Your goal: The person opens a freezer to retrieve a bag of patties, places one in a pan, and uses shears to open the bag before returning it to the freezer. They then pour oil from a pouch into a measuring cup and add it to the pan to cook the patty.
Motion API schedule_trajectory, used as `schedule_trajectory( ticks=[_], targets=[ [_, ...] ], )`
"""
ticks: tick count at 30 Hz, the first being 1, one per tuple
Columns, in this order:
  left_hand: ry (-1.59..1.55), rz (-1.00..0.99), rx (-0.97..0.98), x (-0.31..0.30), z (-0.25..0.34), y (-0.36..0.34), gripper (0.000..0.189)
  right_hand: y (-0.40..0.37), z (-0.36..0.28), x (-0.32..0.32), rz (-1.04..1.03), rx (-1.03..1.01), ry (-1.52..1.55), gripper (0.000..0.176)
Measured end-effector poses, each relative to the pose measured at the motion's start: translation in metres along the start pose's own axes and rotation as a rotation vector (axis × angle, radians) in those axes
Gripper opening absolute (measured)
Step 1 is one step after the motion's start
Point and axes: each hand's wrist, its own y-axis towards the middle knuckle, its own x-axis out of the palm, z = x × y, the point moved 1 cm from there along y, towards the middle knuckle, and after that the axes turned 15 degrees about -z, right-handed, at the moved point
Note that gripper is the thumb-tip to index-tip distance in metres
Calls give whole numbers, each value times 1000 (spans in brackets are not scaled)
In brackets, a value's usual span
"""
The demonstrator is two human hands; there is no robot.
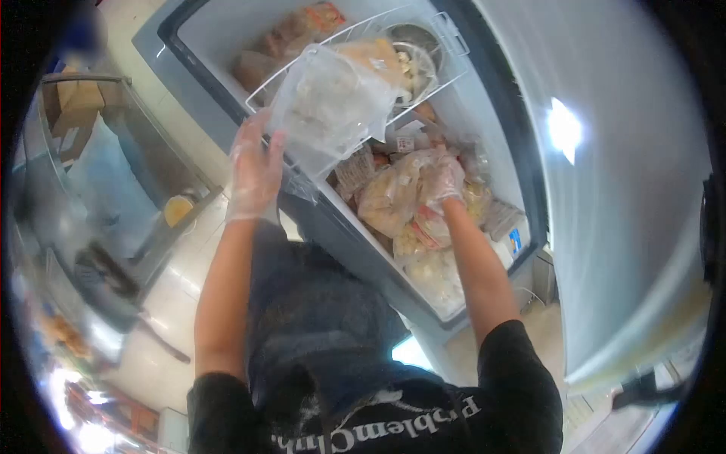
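My left hand [255, 170], in a clear plastic glove, is at the near edge of a translucent plastic container [329, 102]. The thumb lies against the container's edge with the fingers beside it. The container sits tilted, overlapping a white wire basket [359, 30] in the chest freezer [348, 219]. My right hand [442, 180], also gloved, reaches down into the freezer, its fingers closed on a plastic bag of pale frozen food [392, 193]. More bags [427, 276] of frozen food lie under and around it.
The basket also holds an orange-brown package [372, 60] and a round bowl [414, 72] of pale pieces. Reddish bags [299, 34] lie at the freezer's far end. Its raised lid [620, 189] stands at right. A glass-sided case [121, 166] is at left.
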Motion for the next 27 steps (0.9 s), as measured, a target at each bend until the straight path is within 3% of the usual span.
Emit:
schedule_trajectory(
  ticks=[1, 5, 7, 11, 13, 14, 16, 18, 19, 21, 23, 24, 25, 27],
  targets=[
    [50, 70, 20, 0, 1, -11, 39, 23, 1, -1, -25, 97, 218, 43],
    [-163, 223, -147, 10, -18, -71, 43, 110, 17, 41, 104, 51, 88, 31],
    [-153, 322, -108, 23, -34, -105, 44, 147, 27, 74, -204, 114, -8, 51],
    [-161, 299, -179, 41, -73, -172, 41, 167, 36, 81, -301, 121, -5, 49],
    [-207, 290, -250, 50, -76, -190, 40, 141, 39, 55, -91, 5, 20, 28],
    [-199, 296, -249, 54, -76, -195, 38, 120, 38, 33, -96, 17, 20, 28],
    [-200, 299, -239, 60, -69, -198, 36, 63, 29, -19, 85, -225, -255, 38],
    [89, 237, 23, 63, -47, -192, 35, 13, 19, -46, 71, -176, -406, 40],
    [83, 237, 29, 68, -35, -187, 35, -10, 17, -51, 56, -141, -553, 43],
    [-127, 176, 147, 80, -7, -178, 31, -59, 17, -49, 304, -324, -134, 43],
    [-255, -69, 296, 92, 24, -155, 33, -105, 1, -45, 279, -280, 28, 44],
    [-269, -273, 179, 101, 35, -151, 34, -124, -8, -43, 342, -290, 80, 38],
    [-271, -277, 183, 114, 54, -146, 34, -142, -15, -39, 403, -300, 133, 34],
    [-1009, -373, -344, 146, 85, -132, 53, -177, -19, -20, 498, -356, 329, 33]
  ],
)
